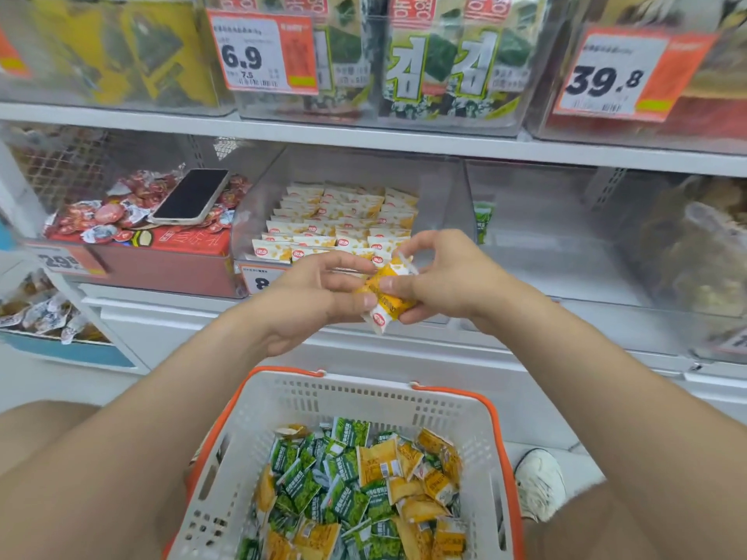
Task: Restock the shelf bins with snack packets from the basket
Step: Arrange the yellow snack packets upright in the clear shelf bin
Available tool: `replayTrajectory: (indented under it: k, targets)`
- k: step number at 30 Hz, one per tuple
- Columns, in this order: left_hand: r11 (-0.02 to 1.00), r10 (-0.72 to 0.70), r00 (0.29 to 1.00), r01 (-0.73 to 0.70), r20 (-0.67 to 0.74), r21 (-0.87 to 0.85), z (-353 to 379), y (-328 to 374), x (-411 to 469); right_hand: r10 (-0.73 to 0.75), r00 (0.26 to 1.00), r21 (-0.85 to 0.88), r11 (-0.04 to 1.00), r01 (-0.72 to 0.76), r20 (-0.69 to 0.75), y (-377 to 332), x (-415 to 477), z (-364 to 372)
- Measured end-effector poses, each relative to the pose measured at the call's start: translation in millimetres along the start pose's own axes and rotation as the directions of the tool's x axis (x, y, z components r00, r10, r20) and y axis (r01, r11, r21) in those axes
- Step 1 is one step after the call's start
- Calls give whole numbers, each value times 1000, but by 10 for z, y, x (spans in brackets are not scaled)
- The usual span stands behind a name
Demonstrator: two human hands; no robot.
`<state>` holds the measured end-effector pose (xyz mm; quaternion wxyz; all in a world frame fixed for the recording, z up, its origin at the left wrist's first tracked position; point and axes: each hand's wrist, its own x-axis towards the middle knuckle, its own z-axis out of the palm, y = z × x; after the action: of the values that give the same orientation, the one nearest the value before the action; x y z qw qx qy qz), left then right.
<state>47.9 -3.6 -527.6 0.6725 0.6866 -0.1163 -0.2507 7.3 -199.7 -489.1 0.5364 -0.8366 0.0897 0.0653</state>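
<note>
black smartphone [190, 196] lying on red wrapped sweets [109, 216] at left, left hand [311, 301] pinching small yellow-and-white foil snack packets [388, 293] just in front of the clear plastic middle bin [440, 187], right hand [448, 276] gripping the same bunch, white plastic basket with orange handles [444, 402] below, holding green and yellow packets

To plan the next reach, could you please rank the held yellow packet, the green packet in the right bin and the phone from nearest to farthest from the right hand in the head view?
1. yellow packet, pinched by fingers of the right hand.
2. green packet, upright in the right bin, just beyond the hand.
3. phone, lying on red packets in the left bin.
</note>
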Motion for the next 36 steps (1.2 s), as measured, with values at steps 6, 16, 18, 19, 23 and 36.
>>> replayTrajectory:
  k: [6,16,18,19,23,36]
  targets:
    - [998,55,994,-53,-94,26,71,201,32,-83,990,53,995,89,-112,-26,85,-7]
    - [529,520,850,-247,-80,812,-204,183,428,-400,851,-322,900,294,-339,-38,362,-99]
    - [387,446,895,-193,0,902,-268,59,488,-427,865,-454,846,280,-263,-18,417,-73]
    - [320,407,913,-182,39,930,-272,27,507,-415,886,-517,815,262,-204,-2,451,-54]
    - [165,312,939,-207,148,964,-293,41,563,-250,966,-645,750,149,-67,53,610,34]
    - [68,111,967,-237,228,969,-379,169,711,380,921,-499,817,-290,86,-81,1078,62]
